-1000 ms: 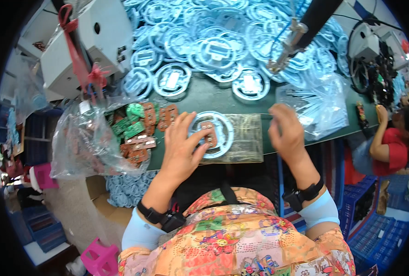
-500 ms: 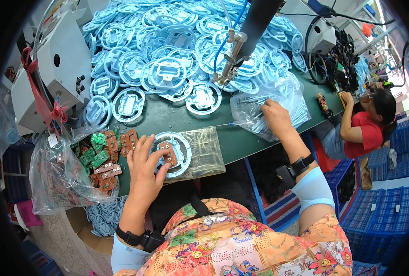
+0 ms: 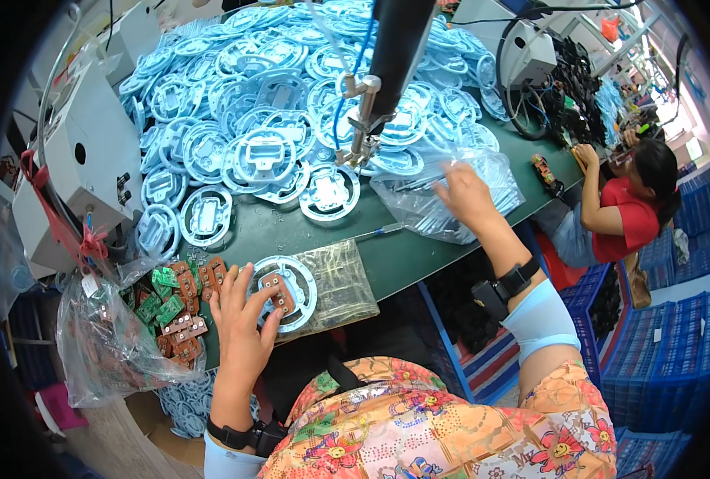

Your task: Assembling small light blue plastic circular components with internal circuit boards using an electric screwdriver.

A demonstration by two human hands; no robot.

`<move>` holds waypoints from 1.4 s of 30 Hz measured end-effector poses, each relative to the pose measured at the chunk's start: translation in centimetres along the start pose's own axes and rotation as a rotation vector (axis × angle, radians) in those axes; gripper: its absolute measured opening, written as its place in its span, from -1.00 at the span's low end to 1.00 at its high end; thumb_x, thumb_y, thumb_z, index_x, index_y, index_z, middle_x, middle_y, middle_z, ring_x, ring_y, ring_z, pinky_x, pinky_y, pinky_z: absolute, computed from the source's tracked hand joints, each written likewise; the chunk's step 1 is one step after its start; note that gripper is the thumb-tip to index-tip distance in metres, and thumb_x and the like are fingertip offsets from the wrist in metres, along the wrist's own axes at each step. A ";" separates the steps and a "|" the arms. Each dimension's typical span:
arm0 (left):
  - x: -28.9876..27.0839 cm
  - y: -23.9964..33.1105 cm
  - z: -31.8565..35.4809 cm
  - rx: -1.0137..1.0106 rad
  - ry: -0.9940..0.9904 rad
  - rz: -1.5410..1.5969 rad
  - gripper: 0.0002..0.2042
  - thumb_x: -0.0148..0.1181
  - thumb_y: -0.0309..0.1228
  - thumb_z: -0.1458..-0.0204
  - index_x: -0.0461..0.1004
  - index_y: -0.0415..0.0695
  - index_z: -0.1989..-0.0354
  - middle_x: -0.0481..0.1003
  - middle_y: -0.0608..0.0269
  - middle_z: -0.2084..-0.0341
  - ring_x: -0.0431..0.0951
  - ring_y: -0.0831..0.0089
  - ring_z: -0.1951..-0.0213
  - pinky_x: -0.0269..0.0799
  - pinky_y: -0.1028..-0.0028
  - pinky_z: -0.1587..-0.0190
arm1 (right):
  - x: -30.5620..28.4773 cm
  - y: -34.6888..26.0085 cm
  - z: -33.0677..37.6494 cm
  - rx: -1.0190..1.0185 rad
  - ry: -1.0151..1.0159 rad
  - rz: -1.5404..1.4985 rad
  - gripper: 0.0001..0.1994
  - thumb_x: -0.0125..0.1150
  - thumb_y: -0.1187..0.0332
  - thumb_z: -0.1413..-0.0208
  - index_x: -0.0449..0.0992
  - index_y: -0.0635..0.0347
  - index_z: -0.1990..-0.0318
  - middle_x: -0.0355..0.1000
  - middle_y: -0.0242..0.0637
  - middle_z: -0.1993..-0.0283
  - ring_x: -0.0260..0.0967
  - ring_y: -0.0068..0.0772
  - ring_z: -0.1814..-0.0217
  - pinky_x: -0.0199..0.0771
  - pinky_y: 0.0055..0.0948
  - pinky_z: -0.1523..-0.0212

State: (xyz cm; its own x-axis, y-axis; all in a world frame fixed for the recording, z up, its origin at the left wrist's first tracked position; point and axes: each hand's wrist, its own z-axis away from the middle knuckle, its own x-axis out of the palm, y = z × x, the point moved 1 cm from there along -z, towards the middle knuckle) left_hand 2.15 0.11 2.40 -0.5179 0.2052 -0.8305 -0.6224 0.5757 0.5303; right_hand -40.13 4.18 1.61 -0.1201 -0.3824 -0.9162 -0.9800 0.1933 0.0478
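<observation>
A light-blue plastic wheel-shaped part [image 3: 310, 307] lies at the near table edge, partly on a tape-wrapped flat block [image 3: 333, 275]. Inside its ring is a brown circuit board [image 3: 280, 298] with metal contacts. My left hand [image 3: 241, 319] rests at the wheel's left side, fingers spread, its index fingertip against the board and its thumb by the rim. My right hand [image 3: 468, 195] is over a clear plastic bag [image 3: 403, 191] of thin pale sticks [image 3: 451, 211]. Its thumb and fingers look apart, the fingertips slightly blurred, with nothing visible in them.
Similar light-blue wheels [image 3: 267, 156] are heaped across the back. A bag of brown and green boards [image 3: 183, 303] sits at left near a white machine [image 3: 79, 160]. A metal nozzle on a dark arm [image 3: 360, 120] hangs mid-table. A co-worker [image 3: 630, 191] sits at right.
The view has shifted, moving the table leftward and down in the picture. My right hand has moved over the bag and its fingers have spread. My left hand stays at the wheel.
</observation>
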 end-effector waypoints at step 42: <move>0.0 0.4 0.1 -0.017 0.000 -0.038 -0.67 0.30 -0.44 0.01 0.54 -0.05 0.02 0.26 0.04 -0.28 0.18 0.04 -0.34 -0.09 0.01 -0.32 | 0.4 6.7 -1.0 -0.132 -0.247 0.105 -0.78 0.28 0.45 0.10 0.53 0.09 0.23 0.42 -0.10 0.06 0.50 0.00 0.22 0.54 -0.14 0.24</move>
State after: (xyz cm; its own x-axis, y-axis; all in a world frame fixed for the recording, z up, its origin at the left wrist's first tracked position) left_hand 1.91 0.40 2.59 -0.4934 0.1832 -0.8503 -0.6517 0.5696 0.5009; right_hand -46.94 4.40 1.92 -0.1957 -0.1319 -0.9718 -0.9783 0.0949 0.1841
